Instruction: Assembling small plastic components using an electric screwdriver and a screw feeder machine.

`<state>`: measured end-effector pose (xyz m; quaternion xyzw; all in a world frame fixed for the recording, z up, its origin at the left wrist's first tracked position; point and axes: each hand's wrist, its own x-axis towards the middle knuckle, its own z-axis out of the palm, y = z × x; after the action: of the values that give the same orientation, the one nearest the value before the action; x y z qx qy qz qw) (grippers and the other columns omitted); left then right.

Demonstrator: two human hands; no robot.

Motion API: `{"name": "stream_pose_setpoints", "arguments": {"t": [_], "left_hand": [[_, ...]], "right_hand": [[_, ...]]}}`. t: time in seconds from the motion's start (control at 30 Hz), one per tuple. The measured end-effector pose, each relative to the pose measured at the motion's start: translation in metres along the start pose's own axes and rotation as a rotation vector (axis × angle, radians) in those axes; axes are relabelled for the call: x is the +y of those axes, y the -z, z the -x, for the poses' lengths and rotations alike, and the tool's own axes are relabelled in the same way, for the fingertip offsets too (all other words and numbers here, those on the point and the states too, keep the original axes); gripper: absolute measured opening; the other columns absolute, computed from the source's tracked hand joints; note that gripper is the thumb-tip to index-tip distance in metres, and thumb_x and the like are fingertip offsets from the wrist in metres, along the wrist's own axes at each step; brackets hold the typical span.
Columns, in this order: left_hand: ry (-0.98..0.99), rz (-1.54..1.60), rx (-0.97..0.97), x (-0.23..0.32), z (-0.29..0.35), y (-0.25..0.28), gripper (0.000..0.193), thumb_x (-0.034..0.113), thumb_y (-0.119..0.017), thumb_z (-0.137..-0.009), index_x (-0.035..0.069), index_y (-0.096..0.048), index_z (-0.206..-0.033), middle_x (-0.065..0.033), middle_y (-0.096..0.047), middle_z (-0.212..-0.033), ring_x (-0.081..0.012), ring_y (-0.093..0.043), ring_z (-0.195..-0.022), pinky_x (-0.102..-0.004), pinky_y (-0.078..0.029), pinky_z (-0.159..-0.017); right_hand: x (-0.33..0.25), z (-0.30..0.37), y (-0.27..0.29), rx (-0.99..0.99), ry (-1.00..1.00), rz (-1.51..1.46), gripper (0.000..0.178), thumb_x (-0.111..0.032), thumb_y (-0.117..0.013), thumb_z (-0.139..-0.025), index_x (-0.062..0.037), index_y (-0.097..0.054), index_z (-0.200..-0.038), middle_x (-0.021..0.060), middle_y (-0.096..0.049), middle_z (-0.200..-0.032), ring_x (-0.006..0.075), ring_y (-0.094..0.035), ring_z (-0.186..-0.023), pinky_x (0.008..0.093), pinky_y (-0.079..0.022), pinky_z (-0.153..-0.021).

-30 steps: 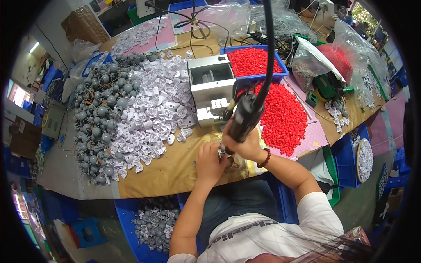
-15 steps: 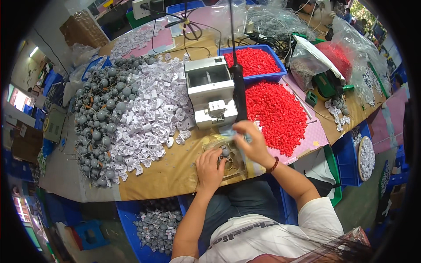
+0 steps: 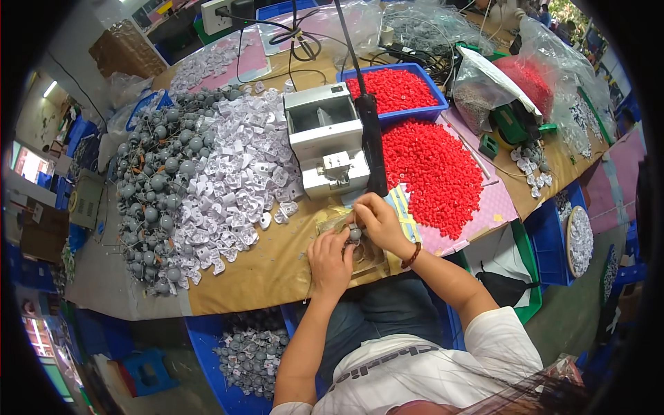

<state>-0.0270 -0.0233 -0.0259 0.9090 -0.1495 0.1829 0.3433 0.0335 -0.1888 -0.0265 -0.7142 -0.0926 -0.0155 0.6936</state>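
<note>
At the table's near edge, my left hand [image 3: 330, 261] is closed on a grey ball-shaped part [image 3: 355, 234], thumb and fingers around its left side. My right hand [image 3: 379, 223], with a beaded bracelet at the wrist, is pinched together just above the ball. Whatever its fingertips hold is hidden or too small to name. Under both hands lies a clear, flat plastic tray or fixture [image 3: 370, 268]. Directly beyond them stands a white box-shaped machine [image 3: 324, 142] with a metal head on its near side.
To the left lie heaps of grey ball parts with wires [image 3: 149, 197] and white plastic pieces [image 3: 238, 180]. Small red parts [image 3: 436, 180] are piled on the right, before a blue bin [image 3: 443, 104] of more. A blue crate [image 3: 207, 353] of grey-and-white parts sits below the table edge.
My right hand has come left and slightly down, from a blurred reach near the red pile to the grey ball. My left hand stays in place around it.
</note>
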Motion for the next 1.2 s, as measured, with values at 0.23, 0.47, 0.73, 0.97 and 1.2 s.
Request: {"name": "stream_pose_setpoints", "arguments": {"t": [0.23, 0.47, 0.73, 0.97, 1.2], "left_hand": [[0.183, 0.324, 0.024, -0.005, 0.006, 0.026, 0.033, 0.001, -0.073, -0.085, 0.005, -0.066, -0.117, -0.0140, -0.065, -0.107, -0.0294, -0.065, -0.101, -0.0402, -0.050, -0.086], [0.407, 0.035, -0.918, -0.043, 0.066, 0.203, 0.049, 0.009, -0.076, -0.085, 0.007, -0.065, -0.132, -0.0177, -0.067, -0.116, -0.0361, -0.065, -0.106, -0.0435, -0.053, -0.094], [0.221, -0.335, -0.476, -0.061, 0.037, 0.159, 0.040, 0.012, -0.076, -0.085, 0.004, -0.065, -0.123, -0.0185, -0.067, -0.115, -0.0398, -0.062, -0.107, -0.0499, -0.050, -0.095], [0.056, -0.440, -0.124, -0.092, -0.052, 0.053, 0.038, 0.008, -0.072, -0.087, 0.004, -0.065, -0.125, -0.0173, -0.064, -0.116, -0.0378, -0.058, -0.112, -0.0477, -0.051, -0.091], [0.003, -0.428, -0.048, -0.120, -0.039, 0.035, 0.038, 0.004, -0.066, -0.089, 0.009, -0.064, -0.127, -0.0113, -0.064, -0.112, -0.0306, -0.060, -0.106, -0.0469, -0.052, -0.084]], "right_hand": [[-0.031, -0.008, 0.013, -0.186, -0.309, -0.362, 0.025, -0.019, -0.058, -0.108, 0.0003, -0.061, -0.123, 0.0089, -0.074, -0.103, 0.0104, -0.068, -0.087, 0.0262, -0.056, -0.078], [-0.022, -0.015, 0.112, -0.223, -0.185, 0.288, 0.015, -0.013, -0.063, -0.102, -0.0022, -0.069, -0.111, 0.0096, -0.073, -0.101, 0.0141, -0.071, -0.090, 0.0310, -0.056, -0.078], [0.008, -0.038, 0.144, -0.188, 0.381, 1.296, 0.009, -0.014, -0.068, -0.086, -0.0071, -0.067, -0.092, 0.0109, -0.065, -0.090, 0.0317, -0.062, -0.092, 0.0441, -0.051, -0.079], [0.029, -0.046, 0.134, -0.245, 0.407, 1.410, 0.008, -0.016, -0.064, -0.084, -0.0083, -0.067, -0.085, 0.0092, -0.065, -0.090, 0.0287, -0.061, -0.093, 0.0417, -0.049, -0.080], [0.019, -0.048, 0.131, -0.216, 0.386, 1.345, 0.006, -0.011, -0.066, -0.084, -0.0085, -0.067, -0.090, 0.0098, -0.064, -0.092, 0.0300, -0.060, -0.095, 0.0427, -0.048, -0.082]]}}
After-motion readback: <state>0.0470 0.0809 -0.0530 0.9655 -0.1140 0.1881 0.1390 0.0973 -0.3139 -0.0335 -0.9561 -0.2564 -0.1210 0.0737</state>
